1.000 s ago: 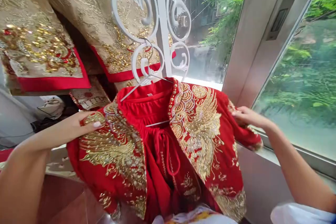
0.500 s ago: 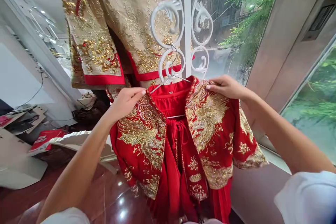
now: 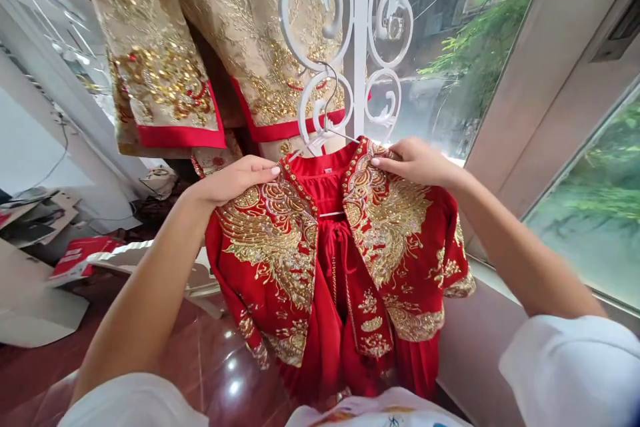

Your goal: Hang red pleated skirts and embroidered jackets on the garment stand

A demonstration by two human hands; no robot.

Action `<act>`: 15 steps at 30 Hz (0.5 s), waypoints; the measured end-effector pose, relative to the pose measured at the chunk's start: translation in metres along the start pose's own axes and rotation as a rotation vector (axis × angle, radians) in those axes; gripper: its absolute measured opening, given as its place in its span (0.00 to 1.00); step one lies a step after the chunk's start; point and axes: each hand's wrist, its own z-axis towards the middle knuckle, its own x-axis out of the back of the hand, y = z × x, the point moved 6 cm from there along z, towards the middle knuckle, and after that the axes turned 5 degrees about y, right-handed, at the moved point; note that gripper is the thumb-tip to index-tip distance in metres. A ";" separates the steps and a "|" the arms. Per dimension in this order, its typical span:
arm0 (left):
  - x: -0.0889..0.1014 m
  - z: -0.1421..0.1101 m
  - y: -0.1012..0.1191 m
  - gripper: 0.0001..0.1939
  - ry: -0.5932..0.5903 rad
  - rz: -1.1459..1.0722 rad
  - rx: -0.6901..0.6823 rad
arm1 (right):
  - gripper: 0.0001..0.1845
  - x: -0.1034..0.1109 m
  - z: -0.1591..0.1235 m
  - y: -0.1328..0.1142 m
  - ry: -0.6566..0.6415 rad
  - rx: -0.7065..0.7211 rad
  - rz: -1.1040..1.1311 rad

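Note:
A red jacket (image 3: 275, 247) with gold phoenix-like embroidery hangs open at the front. Its hanger (image 3: 327, 97) is hooked on the white scrollwork (image 3: 345, 7). Under the jacket, on the same hanger, shows a red pleated skirt (image 3: 325, 340) with a tied bow at its waist. My left hand (image 3: 233, 180) is closed on the jacket's shoulder near the collar, thumb on top and fingers partly behind. On the opposite shoulder, my right hand (image 3: 417, 161) grips the cloth beside the beaded collar edge, its thumb lying on the embroidery.
Behind hangs a cream and gold gown (image 3: 170, 73) with red hems. To the right are a window (image 3: 450, 67) and its frame (image 3: 540, 87). A red box (image 3: 80, 257) and a pale curved piece of furniture (image 3: 130, 253) stand at left on the glossy floor (image 3: 225, 360).
My right hand has moved slightly inward toward the collar, and the jacket's right side has swung in with it. The collar opening is narrower. My left hand still holds its shoulder.

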 end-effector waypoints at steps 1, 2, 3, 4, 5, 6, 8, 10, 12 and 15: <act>-0.004 0.002 0.003 0.17 -0.026 0.006 -0.015 | 0.25 -0.001 -0.001 -0.004 0.069 0.002 -0.047; -0.007 0.001 0.007 0.17 -0.029 0.022 -0.035 | 0.23 -0.002 -0.004 -0.007 0.145 0.006 -0.091; -0.009 -0.003 0.011 0.17 0.014 0.045 -0.054 | 0.21 -0.002 -0.010 -0.012 0.231 0.011 -0.128; -0.011 -0.013 0.014 0.17 0.107 0.075 -0.065 | 0.21 -0.004 -0.021 -0.017 0.327 0.012 -0.161; -0.014 -0.027 0.017 0.18 0.226 0.113 -0.065 | 0.21 -0.007 -0.036 -0.022 0.427 0.004 -0.192; -0.019 -0.047 0.020 0.19 0.375 0.160 -0.052 | 0.24 -0.014 -0.054 -0.028 0.515 -0.013 -0.222; -0.043 -0.096 0.023 0.26 0.599 0.267 0.005 | 0.36 -0.042 -0.096 -0.038 0.613 -0.074 -0.290; -0.081 -0.144 0.020 0.35 0.727 0.376 0.075 | 0.46 -0.086 -0.134 -0.043 0.574 -0.127 -0.355; -0.121 -0.176 0.010 0.37 0.732 0.437 0.102 | 0.46 -0.127 -0.166 -0.038 0.553 -0.204 -0.410; -0.152 -0.196 -0.013 0.31 0.680 0.435 0.168 | 0.41 -0.150 -0.198 -0.020 0.622 -0.294 -0.336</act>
